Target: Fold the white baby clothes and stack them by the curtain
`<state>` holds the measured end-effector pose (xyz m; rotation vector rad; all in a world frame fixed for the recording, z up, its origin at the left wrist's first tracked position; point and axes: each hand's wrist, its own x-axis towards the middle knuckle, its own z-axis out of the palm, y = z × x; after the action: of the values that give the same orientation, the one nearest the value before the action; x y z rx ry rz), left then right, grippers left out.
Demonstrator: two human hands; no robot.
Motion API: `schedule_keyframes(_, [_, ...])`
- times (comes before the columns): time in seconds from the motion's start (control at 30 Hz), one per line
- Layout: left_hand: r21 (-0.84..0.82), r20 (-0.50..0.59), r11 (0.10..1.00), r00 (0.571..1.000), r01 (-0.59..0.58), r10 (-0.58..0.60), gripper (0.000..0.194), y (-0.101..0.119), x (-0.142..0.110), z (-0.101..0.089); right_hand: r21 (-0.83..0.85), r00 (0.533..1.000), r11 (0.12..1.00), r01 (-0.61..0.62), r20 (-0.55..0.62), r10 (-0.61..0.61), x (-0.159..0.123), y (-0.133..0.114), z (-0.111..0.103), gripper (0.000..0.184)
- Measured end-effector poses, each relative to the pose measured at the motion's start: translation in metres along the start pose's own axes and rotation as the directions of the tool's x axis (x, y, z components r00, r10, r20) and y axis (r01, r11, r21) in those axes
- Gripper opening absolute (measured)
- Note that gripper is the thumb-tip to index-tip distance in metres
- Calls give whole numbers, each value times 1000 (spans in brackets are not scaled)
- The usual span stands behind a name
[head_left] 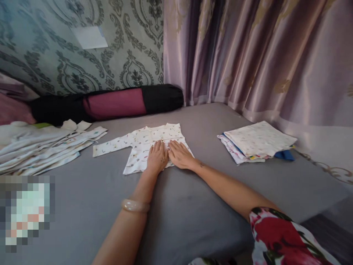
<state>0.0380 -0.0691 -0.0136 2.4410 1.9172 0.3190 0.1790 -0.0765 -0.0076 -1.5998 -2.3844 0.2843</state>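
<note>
A small white baby shirt (140,145) with a scattered print lies spread on the grey sheet. One sleeve (111,146) stretches out to the left, while the right side looks folded inward across the body. My left hand (157,156) rests flat on the middle of the shirt, fingers extended. Beside it, my right hand (179,154) also presses flat on the cloth, its fingertips almost touching the left. Neither hand grips the fabric. Both hands cover part of the shirt's lower right area. A pale bangle (135,205) circles my left wrist.
Folded clothes (259,140) are stacked at right. Several white printed garments (52,147) lie piled at left. A long black and maroon bag (116,103) lies along the wall, and a curtain (234,51) hangs behind the bed (209,206). The lower left corner is pixelated.
</note>
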Motion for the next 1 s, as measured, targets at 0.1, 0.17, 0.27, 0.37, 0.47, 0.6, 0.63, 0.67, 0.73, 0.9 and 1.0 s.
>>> schedule_keyframes(0.1, [27, 6, 1000, 1000, 0, 0, 57, 1, -2, 0, -28, 995, 997, -78, -63, 76, -2, 2, -4, 57])
schedule_keyframes(0.17, [37, 17, 999, 1000, 13, -14, 57, 2, -2, -1, -59, 988, 992, -110, -117, 103, -4, 4, -6, 56])
schedule_keyframes(0.27, [51, 47, 998, 998, 26, -29, 58, 3, -2, -1, -70, 986, 989, -134, -107, 126, -8, 8, -4, 58])
schedule_keyframes(0.37, [56, 74, 998, 996, 37, -41, 59, 4, -2, -2, -82, 989, 986, -142, -53, 138, -10, 10, -1, 62])
schedule_keyframes(0.47, [47, 92, 998, 995, 44, -48, 59, 4, -1, -3, -96, 988, 984, -151, -35, 148, -10, 9, 0, 63])
schedule_keyframes(0.6, [47, 117, 999, 993, 25, -30, 60, 5, 0, -5, -106, 987, 982, -158, -26, 156, -9, 8, -2, 63])
schedule_keyframes(0.63, [47, 122, 999, 992, 19, -24, 61, 4, 0, -5, -110, 987, 981, -158, -25, 156, -9, 8, -2, 63])
schedule_keyframes(0.67, [44, 131, 999, 991, 15, -20, 61, 3, 1, -6, -114, 988, 981, -156, -26, 154, -8, 8, -2, 63])
schedule_keyframes(0.73, [26, 167, 1000, 986, 5, -9, 63, 0, 2, -8, -122, 988, 980, -157, -27, 155, -8, 8, -2, 63])
schedule_keyframes(0.9, [-23, 227, 999, 973, -33, 37, 68, -13, -5, -15, -133, 988, 979, -156, -30, 154, -10, 7, -3, 63])
schedule_keyframes(1.0, [-17, 209, 1000, 978, 7, -3, 69, -19, -11, -17, -149, 988, 977, -155, -26, 153, -11, 5, -6, 63])
